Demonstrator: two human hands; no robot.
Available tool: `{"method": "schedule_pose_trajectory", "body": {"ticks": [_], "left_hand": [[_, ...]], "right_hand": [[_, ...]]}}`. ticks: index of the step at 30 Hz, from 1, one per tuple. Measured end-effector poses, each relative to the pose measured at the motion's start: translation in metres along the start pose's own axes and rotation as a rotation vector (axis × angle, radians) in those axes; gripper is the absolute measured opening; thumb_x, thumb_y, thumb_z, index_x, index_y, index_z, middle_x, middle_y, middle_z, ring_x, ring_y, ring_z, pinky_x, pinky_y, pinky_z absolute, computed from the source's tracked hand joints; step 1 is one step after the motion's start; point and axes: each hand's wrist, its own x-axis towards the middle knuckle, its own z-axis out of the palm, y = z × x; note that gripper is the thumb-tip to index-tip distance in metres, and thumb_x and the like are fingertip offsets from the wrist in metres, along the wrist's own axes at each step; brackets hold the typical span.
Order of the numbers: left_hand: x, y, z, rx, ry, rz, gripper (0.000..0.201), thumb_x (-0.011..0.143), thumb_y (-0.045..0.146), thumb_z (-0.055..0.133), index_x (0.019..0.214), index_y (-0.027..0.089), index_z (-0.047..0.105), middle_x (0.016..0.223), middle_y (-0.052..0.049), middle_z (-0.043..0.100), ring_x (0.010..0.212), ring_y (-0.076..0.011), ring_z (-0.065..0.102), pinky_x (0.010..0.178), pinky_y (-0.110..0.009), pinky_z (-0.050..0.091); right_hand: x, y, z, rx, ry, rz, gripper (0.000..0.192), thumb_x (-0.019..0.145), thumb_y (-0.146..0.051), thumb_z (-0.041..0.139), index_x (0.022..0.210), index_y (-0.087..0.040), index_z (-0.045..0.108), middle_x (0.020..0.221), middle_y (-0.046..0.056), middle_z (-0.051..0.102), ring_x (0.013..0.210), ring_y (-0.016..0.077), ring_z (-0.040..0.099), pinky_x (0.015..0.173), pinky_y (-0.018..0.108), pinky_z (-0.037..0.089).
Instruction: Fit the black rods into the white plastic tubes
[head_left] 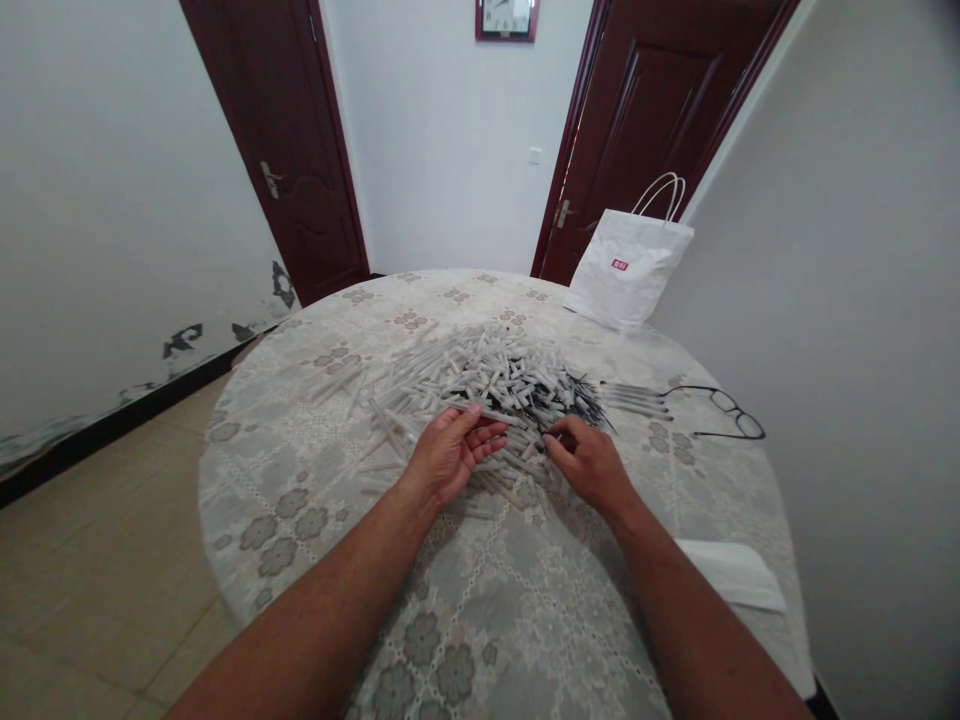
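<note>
A heap of pale, translucent pen barrels (pixel 442 370) and small whitish pieces lies on the table. Thin black pieces that look like pen refills (pixel 589 400) stick out at its right side. My left hand (pixel 454 450), palm turned up at the heap's near edge, pinches one pale pen barrel (pixel 491 413) between thumb and fingers. Close by, my right hand (pixel 589 460) has thumb and forefinger pressed together at a small dark piece, too small to name. Several finished-looking pens (pixel 637 398) lie side by side right of the heap.
Eyeglasses (pixel 724 402) rest beyond the row of pens. A white paper bag (pixel 630 270) stands at the far right of the round table, which has a patterned cloth (pixel 420 640). A white folded item (pixel 731 575) lies beside my right forearm.
</note>
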Motion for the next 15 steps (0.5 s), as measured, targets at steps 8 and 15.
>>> {"method": "schedule_pose_trajectory", "body": {"ticks": [8, 15], "left_hand": [[0.001, -0.003, -0.001, 0.044, -0.012, 0.001, 0.020, 0.084, 0.021, 0.076, 0.090, 0.015, 0.058, 0.089, -0.005, 0.073, 0.085, -0.0211, 0.076, 0.077, -0.036, 0.063], [0.000, -0.004, 0.000, 0.058, -0.026, 0.014, 0.023, 0.082, 0.024, 0.078, 0.090, 0.015, 0.058, 0.090, -0.006, 0.074, 0.086, -0.0213, 0.076, 0.078, -0.035, 0.063]], "right_hand": [[-0.003, -0.013, 0.008, 0.773, 0.018, 0.195, 0.027, 0.088, -0.041, 0.068, 0.105, -0.020, 0.067, 0.094, 0.006, 0.074, 0.060, 0.0136, 0.063, 0.049, 0.024, 0.048], [-0.003, -0.019, 0.010, 0.780, 0.078, 0.206, 0.026, 0.084, -0.038, 0.075, 0.099, -0.019, 0.067, 0.060, -0.003, 0.064, 0.048, 0.0110, 0.056, 0.044, 0.021, 0.045]]}}
